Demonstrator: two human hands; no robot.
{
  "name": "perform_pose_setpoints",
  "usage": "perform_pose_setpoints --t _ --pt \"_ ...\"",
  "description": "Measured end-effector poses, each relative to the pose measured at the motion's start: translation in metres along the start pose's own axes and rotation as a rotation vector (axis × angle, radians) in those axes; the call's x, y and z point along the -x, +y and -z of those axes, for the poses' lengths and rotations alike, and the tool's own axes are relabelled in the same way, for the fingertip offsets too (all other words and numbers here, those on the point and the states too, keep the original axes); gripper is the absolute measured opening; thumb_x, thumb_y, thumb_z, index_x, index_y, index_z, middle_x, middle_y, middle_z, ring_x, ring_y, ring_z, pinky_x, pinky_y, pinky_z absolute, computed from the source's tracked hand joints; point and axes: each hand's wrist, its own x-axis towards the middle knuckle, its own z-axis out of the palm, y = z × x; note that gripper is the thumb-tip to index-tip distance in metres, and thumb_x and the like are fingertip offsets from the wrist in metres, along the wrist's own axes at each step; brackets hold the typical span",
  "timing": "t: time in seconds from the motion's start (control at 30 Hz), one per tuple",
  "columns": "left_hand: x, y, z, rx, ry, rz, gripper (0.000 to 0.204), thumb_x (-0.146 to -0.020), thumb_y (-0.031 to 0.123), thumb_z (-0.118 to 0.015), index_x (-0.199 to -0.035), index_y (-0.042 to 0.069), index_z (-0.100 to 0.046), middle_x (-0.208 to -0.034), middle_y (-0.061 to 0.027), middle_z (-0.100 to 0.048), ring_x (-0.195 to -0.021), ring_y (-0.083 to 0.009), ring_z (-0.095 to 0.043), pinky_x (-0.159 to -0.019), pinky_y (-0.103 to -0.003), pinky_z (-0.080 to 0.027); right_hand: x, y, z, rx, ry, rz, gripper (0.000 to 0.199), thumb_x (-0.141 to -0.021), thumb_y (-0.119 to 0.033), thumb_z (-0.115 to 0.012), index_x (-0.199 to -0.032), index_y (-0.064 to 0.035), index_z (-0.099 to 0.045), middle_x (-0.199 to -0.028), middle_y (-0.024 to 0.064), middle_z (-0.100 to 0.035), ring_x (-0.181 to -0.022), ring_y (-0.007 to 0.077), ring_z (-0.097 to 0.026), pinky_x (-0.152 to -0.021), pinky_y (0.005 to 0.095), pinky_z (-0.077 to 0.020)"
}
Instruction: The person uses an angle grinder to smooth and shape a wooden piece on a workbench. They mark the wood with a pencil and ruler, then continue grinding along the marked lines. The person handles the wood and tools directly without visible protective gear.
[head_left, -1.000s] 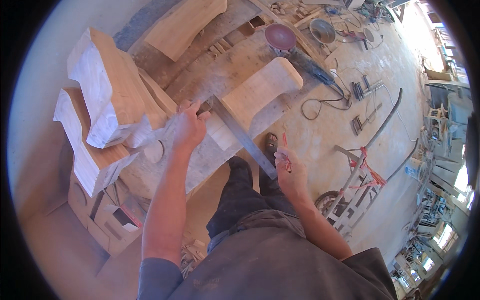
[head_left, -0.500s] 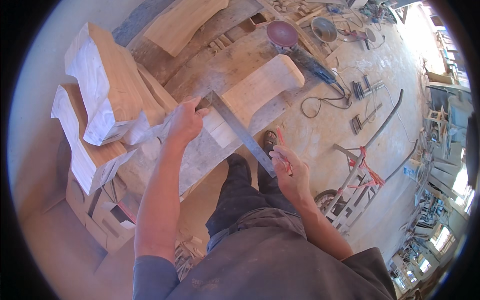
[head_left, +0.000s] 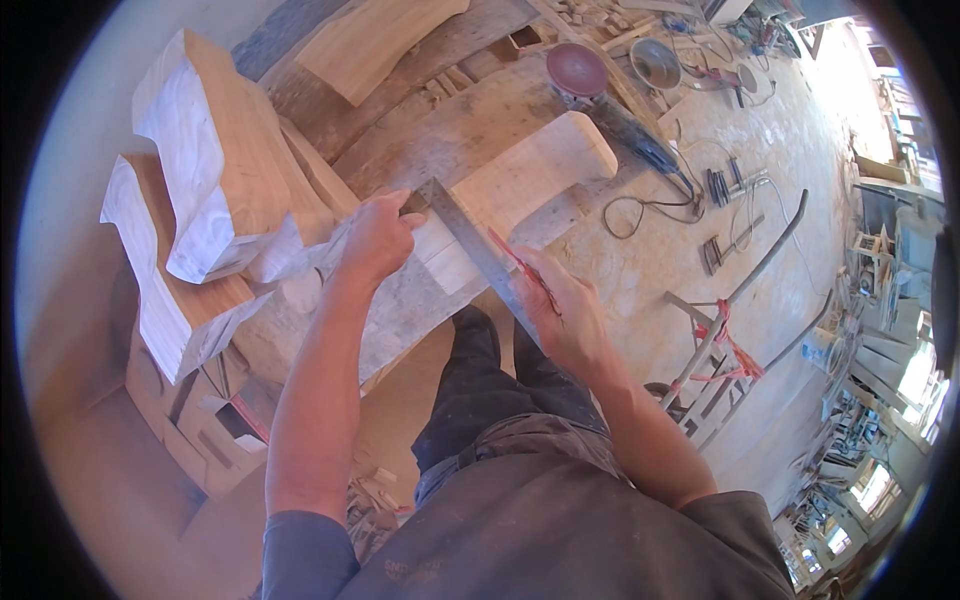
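Head view: we look down on our two bare hands at a wood block, dusty floor below.
Left hand (head_left: pixel 375 238): fingers closed down on the upper end of the square (head_left: pixel 478 248), pinning it to the block.
Right hand (head_left: pixel 562 312): fingers pinched together on a red pencil (head_left: pixel 528 277), tip against the square's long edge.
Square: grey metal blade, lies slanted across the near end of the block, touching it, running from left hand to right hand.
Block (head_left: pixel 520 185): pale wood, rounded far end, rests on a rough plank (head_left: pixel 430 150).
Left side: stacked carved blocks (head_left: pixel 215 180), just beside our left hand.
Far end: sander (head_left: pixel 578 72) with red disc, its cord (head_left: pixel 650 205) looping on the floor (head_left: pixel 700 130).
Right: clamps (head_left: pixel 735 235) on the floor, well apart from the block.
Bottom: our dark trousers (head_left: pixel 470 400).
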Motion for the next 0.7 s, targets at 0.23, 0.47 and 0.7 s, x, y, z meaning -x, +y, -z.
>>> perform_pose_setpoints --t 0.23,0.47,0.7 --pt "-0.001 -0.002 -0.003 0.008 0.023 -0.020 0.051 -0.095 0.024 -0.072 -0.137 -0.004 -0.066 -0.137 -0.0257 -0.066 -0.129 -0.0443 -0.062 -0.109 -0.047 -0.049 -0.041 -0.001 -0.007 0.019 -0.058 0.057 0.031 -0.101 -0.014 -0.063 -0.130 -0.0036 -0.065 -0.093 0.0260 -0.071 -0.088 0.0468 -0.070 -0.077 0.0498 -0.0549" --pt "-0.002 -0.004 -0.009 0.002 0.049 -0.016 0.048 -0.094 0.022 -0.073 -0.135 -0.002 -0.068 -0.133 -0.0242 -0.068 -0.125 -0.0440 -0.064 -0.106 -0.048 -0.050 -0.065 -0.011 -0.003 0.133 -0.193 0.027 0.029 -0.102 -0.016 -0.059 -0.124 -0.0008 -0.072 -0.096 0.0270 -0.071 -0.090 0.0436 -0.072 -0.079 0.0448 -0.0564" --pt "0.002 -0.001 -0.008 0.038 0.071 0.007 0.047 -0.093 0.021 -0.073 -0.134 -0.001 -0.068 -0.132 -0.0260 -0.068 -0.124 -0.0443 -0.064 -0.105 -0.048 -0.050 -0.054 -0.016 0.001 0.197 -0.164 0.108 0.021 -0.097 -0.012 -0.060 -0.110 -0.0003 -0.071 -0.082 0.0265 -0.069 -0.079 0.0476 -0.068 -0.073 0.0562 -0.0532"
